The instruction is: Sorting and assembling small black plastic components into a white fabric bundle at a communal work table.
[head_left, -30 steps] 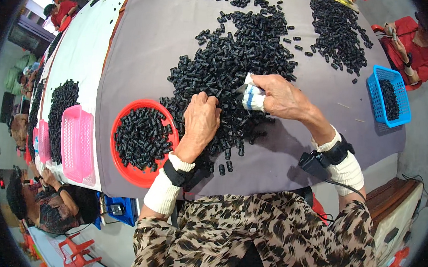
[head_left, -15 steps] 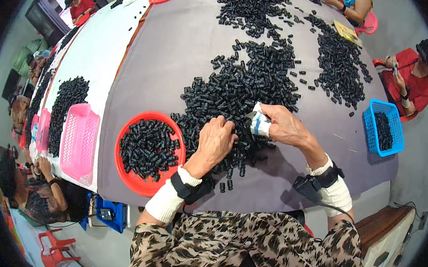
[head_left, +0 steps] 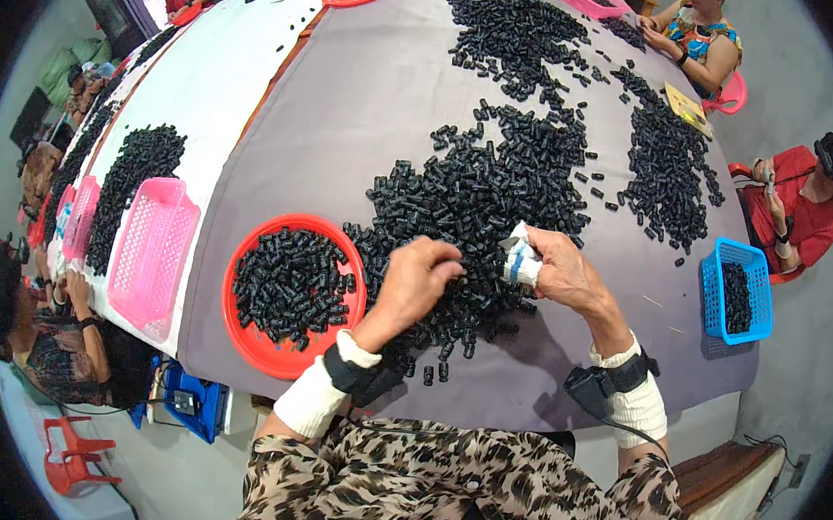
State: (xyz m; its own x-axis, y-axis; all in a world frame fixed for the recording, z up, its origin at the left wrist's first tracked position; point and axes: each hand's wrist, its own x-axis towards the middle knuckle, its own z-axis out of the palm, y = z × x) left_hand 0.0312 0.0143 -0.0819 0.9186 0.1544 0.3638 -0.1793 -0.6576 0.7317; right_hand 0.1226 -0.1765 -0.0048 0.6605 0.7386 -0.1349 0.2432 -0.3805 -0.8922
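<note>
My left hand (head_left: pixel 412 284) hovers over the near part of a large heap of small black cylindrical parts (head_left: pixel 479 192). Its fingers are curled together in a pinch, and what lies in them, if anything, is hidden. Just to the right, my right hand (head_left: pixel 570 271) is closed around a small tool wrapped in white and blue material (head_left: pixel 523 263); a thin greyish tip shows at its upper end, too small to name surely. Left of my left hand, a round red tray (head_left: pixel 238 320) holds many of the same black parts. A few loose ones lie nearer to me.
A pink basket (head_left: pixel 153 251) stands on the white cloth at the left. On the right, a blue basket (head_left: pixel 758 323) holds black parts. More heaps (head_left: pixel 669 171) lie farther off. Co-workers sit around the table, one in a red shirt (head_left: pixel 802 205) at the right.
My left hand has lifted from the heap, its fingers drawn together. My right hand keeps hold of the wrapped tool. The whole view has shifted a little.
</note>
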